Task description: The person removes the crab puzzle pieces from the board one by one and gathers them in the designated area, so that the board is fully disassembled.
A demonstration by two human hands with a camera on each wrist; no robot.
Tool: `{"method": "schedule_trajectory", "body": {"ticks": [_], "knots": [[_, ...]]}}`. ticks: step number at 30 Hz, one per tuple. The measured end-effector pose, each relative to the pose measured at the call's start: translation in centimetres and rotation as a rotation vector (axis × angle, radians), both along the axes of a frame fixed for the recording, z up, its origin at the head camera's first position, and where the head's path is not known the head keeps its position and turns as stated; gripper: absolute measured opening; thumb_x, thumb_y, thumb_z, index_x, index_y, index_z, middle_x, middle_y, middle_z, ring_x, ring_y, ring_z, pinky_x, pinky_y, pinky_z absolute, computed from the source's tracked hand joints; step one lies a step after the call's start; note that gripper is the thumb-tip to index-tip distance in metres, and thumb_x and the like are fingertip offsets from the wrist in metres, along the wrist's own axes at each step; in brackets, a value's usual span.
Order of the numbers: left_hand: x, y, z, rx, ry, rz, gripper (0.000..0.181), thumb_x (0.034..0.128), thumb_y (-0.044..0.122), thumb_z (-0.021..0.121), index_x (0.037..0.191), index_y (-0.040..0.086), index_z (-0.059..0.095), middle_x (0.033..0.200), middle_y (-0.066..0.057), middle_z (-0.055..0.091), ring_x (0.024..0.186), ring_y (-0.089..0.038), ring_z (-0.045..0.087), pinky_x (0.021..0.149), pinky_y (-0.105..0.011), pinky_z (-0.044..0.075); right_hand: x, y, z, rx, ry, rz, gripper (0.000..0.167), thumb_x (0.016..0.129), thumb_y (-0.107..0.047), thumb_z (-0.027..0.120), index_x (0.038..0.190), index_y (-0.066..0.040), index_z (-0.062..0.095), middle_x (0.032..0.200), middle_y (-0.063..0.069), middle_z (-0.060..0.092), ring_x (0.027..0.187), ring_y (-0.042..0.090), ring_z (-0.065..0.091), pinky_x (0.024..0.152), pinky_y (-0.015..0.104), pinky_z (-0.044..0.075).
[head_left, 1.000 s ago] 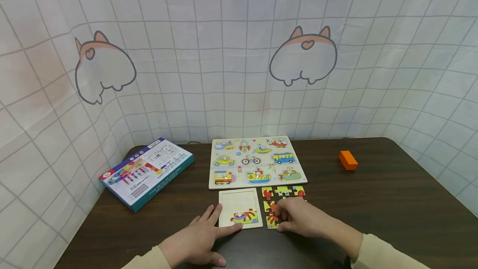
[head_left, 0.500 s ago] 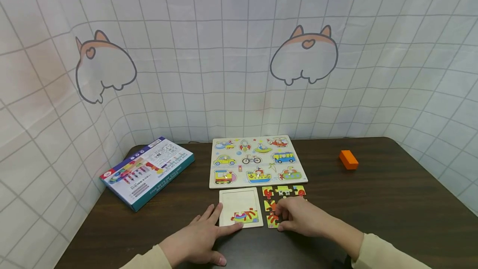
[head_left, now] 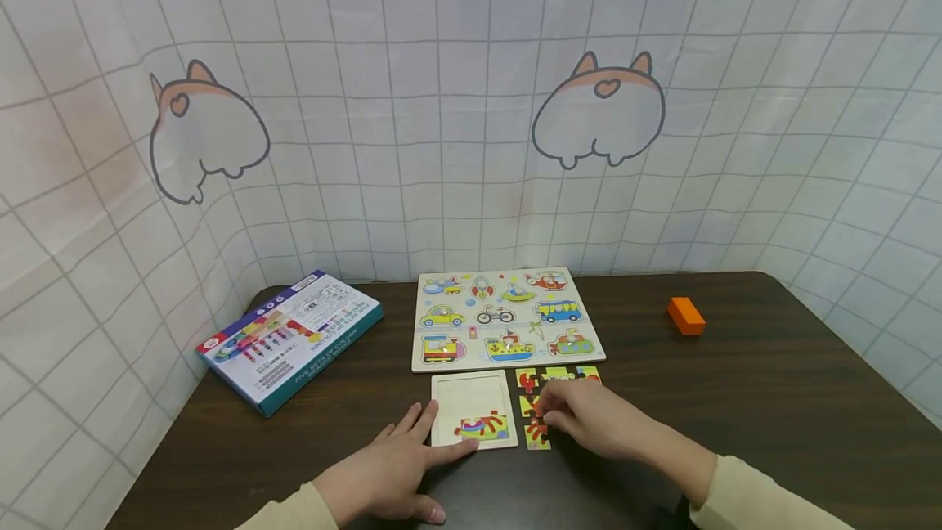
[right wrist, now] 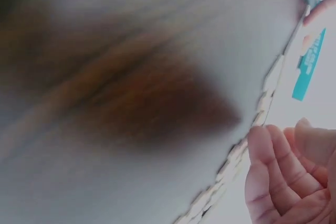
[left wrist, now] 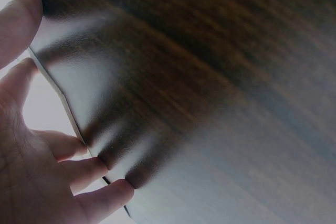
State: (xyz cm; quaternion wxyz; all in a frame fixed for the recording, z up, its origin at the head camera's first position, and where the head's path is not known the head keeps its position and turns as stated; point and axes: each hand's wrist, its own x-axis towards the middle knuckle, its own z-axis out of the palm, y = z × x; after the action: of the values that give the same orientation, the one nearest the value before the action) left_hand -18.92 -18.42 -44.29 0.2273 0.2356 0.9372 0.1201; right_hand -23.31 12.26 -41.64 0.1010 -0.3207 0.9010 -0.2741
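Observation:
My left hand (head_left: pixel 390 464) lies with fingers spread beside a small wooden puzzle tray (head_left: pixel 468 384), its index and thumb-side fingers touching the tray's left and lower edges. In the tray's lower right sit joined puzzle pieces (head_left: pixel 486 427) with a rainbow and red shapes. Over loose yellow-and-red jigsaw pieces (head_left: pixel 537 435) right of the tray hovers or rests my right hand (head_left: pixel 596 418), fingers loosely bent. The right wrist view shows that hand (right wrist: pixel 289 177) with its fingertips by the pieces' edges and nothing visible between them; some pieces are hidden beneath it.
A large vehicle peg puzzle board (head_left: pixel 508 325) lies behind the tray. On the left is a flat printed box (head_left: pixel 290 342) with a teal side. An orange block (head_left: pixel 686 316) stands at the right on the dark table (head_left: pixel 773 399). A gridded curtain (head_left: pixel 471 105) surrounds the back.
My right hand has shifted slightly away from me, up over the loose pieces, uncovering more of the nearest piece. The left hand and tray stay still.

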Motion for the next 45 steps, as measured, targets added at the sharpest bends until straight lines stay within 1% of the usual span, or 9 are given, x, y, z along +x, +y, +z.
{"method": "schedule_trajectory", "body": {"ticks": [3,7,10,14,18,23,30,38,45], "knots": [[-0.1,-0.1,-0.1,-0.011,0.002,0.000,0.083,0.0795,0.055,0.081,0.147,0.065,0.034,0.170,-0.024,0.012,0.155,-0.050,0.015,0.113,-0.073,0.030,-0.1,-0.9,0.3,-0.017,0.049,0.006,0.010,0.099,-0.011,0.066,0.107,-0.008,0.070,0.093,-0.003,0.073,0.079,0.002,0.061,0.072,0.026,0.054],[0.0,0.1,0.3,-0.020,0.004,-0.004,0.084,0.0790,0.053,0.082,0.149,0.062,0.036,0.169,-0.025,0.012,0.154,-0.051,0.015,0.112,-0.073,0.031,-0.4,-2.7,0.4,-0.020,0.079,0.036,0.016,0.097,-0.008,0.068,0.112,-0.005,0.070,0.088,-0.003,0.071,0.074,0.002,0.057,0.069,0.025,0.052],[-0.3,-0.2,-0.5,-0.009,0.007,-0.013,0.084,0.0795,0.057,0.080,0.149,0.064,0.033,0.170,-0.026,0.010,0.154,-0.052,0.014,0.111,-0.074,0.030,-0.6,-4.1,0.6,0.011,0.104,0.060,0.018,0.095,-0.009,0.070,0.113,-0.005,0.071,0.089,-0.003,0.069,0.077,0.005,0.058,0.073,0.027,0.053],[-0.8,-0.8,-2.0,-0.005,0.028,-0.029,0.084,0.0784,0.064,0.077,0.146,0.070,0.028,0.170,-0.024,0.008,0.155,-0.052,0.013,0.110,-0.074,0.031,-1.0,-5.7,0.6,0.064,0.121,0.094,0.019,0.094,-0.009,0.072,0.112,-0.006,0.072,0.095,0.000,0.071,0.084,0.009,0.061,0.078,0.030,0.054],[-1.1,-1.1,-2.7,0.001,0.037,-0.036,0.084,0.0777,0.066,0.076,0.145,0.072,0.026,0.170,-0.024,0.008,0.154,-0.052,0.013,0.110,-0.075,0.031,-1.2,-7.1,0.4,0.105,0.101,0.140,0.017,0.093,-0.008,0.074,0.110,-0.008,0.074,0.099,0.002,0.070,0.087,0.009,0.061,0.079,0.028,0.054],[-1.1,-1.0,-2.8,-0.008,0.039,-0.049,0.084,0.0792,0.064,0.077,0.148,0.068,0.028,0.170,-0.025,0.007,0.154,-0.053,0.012,0.109,-0.076,0.031,-1.2,-8.3,0.3,0.141,0.070,0.185,0.016,0.093,-0.005,0.072,0.108,-0.012,0.076,0.101,0.001,0.068,0.093,0.010,0.064,0.084,0.028,0.055],[-1.2,-1.2,-3.0,-0.003,0.056,-0.059,0.083,0.0785,0.068,0.074,0.147,0.069,0.027,0.170,-0.025,0.010,0.154,-0.053,0.014,0.108,-0.075,0.033,-1.2,-9.1,0.4,0.180,0.020,0.199,0.019,0.093,-0.005,0.072,0.108,-0.015,0.075,0.105,0.001,0.065,0.098,0.010,0.063,0.087,0.026,0.055],[-1.4,-1.3,-3.2,0.003,0.057,-0.064,0.084,0.0772,0.068,0.075,0.145,0.071,0.027,0.170,-0.025,0.011,0.154,-0.053,0.015,0.107,-0.075,0.034,-1.1,-9.6,0.6,0.208,0.001,0.199,0.018,0.091,-0.004,0.074,0.106,-0.013,0.070,0.106,0.000,0.061,0.091,0.007,0.055,0.087,0.026,0.052],[-1.5,-1.2,-3.2,-0.007,0.045,-0.064,0.083,0.0769,0.068,0.075,0.144,0.072,0.026,0.170,-0.023,0.011,0.154,-0.052,0.016,0.108,-0.075,0.034,-1.5,-9.8,0.5,0.193,-0.037,0.182,0.022,0.091,-0.005,0.075,0.103,-0.018,0.062,0.095,-0.004,0.061,0.082,0.006,0.051,0.079,0.023,0.049]]}}
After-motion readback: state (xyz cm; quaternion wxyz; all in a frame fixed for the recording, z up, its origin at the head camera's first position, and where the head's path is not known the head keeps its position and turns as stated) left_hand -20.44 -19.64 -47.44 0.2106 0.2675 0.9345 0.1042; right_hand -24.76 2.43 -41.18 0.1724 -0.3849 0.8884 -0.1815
